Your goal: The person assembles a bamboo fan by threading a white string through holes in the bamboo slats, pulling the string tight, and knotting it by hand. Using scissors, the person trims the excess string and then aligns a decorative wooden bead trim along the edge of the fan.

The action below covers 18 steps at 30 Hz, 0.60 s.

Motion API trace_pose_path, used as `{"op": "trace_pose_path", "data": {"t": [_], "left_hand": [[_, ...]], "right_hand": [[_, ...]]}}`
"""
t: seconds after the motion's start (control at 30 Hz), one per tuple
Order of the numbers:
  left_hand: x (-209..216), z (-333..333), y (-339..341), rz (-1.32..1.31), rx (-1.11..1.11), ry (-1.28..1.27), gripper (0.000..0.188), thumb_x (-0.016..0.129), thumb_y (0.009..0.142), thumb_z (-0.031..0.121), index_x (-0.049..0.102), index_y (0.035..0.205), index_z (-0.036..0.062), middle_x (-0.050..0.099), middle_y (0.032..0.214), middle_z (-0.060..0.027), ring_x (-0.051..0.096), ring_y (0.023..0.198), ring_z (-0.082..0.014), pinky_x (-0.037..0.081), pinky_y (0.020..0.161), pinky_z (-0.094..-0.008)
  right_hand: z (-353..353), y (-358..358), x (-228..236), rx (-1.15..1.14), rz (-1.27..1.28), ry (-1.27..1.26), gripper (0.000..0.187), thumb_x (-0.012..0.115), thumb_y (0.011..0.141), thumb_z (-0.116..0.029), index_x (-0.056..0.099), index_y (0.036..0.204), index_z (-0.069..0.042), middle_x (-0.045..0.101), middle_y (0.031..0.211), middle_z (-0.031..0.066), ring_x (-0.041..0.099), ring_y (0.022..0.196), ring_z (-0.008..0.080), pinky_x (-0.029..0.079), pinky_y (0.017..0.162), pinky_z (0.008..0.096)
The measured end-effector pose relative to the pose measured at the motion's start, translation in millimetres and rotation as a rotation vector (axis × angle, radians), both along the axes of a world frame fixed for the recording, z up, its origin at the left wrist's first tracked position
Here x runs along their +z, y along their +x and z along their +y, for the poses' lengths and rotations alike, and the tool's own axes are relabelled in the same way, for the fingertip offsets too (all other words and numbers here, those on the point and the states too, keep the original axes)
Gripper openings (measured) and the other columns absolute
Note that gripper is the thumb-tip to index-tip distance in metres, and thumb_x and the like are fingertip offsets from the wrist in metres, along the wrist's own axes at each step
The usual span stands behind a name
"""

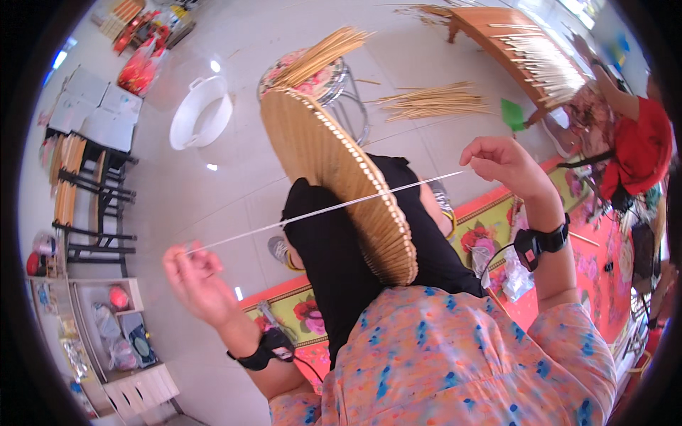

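Note:
A white string is stretched taut between my two hands, running slantwise across my lap. My left hand pinches its lower left end, out over the floor. At the upper right end my right hand pinches it, fingers curled. Between my thighs stands a flat, rounded piece made of tan straw stalks, tilted on its edge. Along its upper rim runs a row of white stitches or stalk ends; I cannot tell which. The string passes across this rim near its middle.
Beyond my knees, a flowered round stool bears a bundle of stalks. More stalks lie on the floor, others on a wooden bench. A white tub stands left. A person in red sits at right.

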State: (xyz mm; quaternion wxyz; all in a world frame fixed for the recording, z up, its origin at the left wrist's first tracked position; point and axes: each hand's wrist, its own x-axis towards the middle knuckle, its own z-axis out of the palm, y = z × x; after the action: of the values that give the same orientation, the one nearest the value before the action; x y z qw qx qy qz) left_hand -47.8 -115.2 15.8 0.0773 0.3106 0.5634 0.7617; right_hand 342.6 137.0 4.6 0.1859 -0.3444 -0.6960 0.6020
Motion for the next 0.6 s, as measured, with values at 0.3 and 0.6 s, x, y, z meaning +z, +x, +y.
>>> {"op": "trace_pose_path", "data": {"t": [0.3, 0.6], "left_hand": [[-9.7, -64.3, -102.3, -0.173, 0.054, 0.155, 0.018, 0.059, 0.097, 0.021, 0.059, 0.101, 0.0029, 0.058, 0.091, -0.0075, 0.050, 0.070, -0.0104, 0.038, 0.061, -0.0226], [-8.2, -53.2, -72.5, -0.179, 0.190, 0.089, 0.016, 0.059, 0.097, 0.019, 0.058, 0.099, 0.0031, 0.060, 0.088, -0.0059, 0.053, 0.072, -0.0099, 0.042, 0.065, -0.0227]], "right_hand": [[18.4, 53.5, -31.8, 0.047, 0.040, -0.055, 0.015, 0.057, 0.093, -0.006, 0.066, 0.103, -0.001, 0.050, 0.071, -0.0080, 0.042, 0.061, 0.0021, 0.033, 0.055, 0.0191], [38.4, 64.2, -74.3, 0.017, -0.298, 0.054, 0.017, 0.061, 0.092, -0.013, 0.070, 0.103, -0.005, 0.059, 0.072, -0.0010, 0.052, 0.065, 0.0053, 0.042, 0.059, 0.0223]]}}
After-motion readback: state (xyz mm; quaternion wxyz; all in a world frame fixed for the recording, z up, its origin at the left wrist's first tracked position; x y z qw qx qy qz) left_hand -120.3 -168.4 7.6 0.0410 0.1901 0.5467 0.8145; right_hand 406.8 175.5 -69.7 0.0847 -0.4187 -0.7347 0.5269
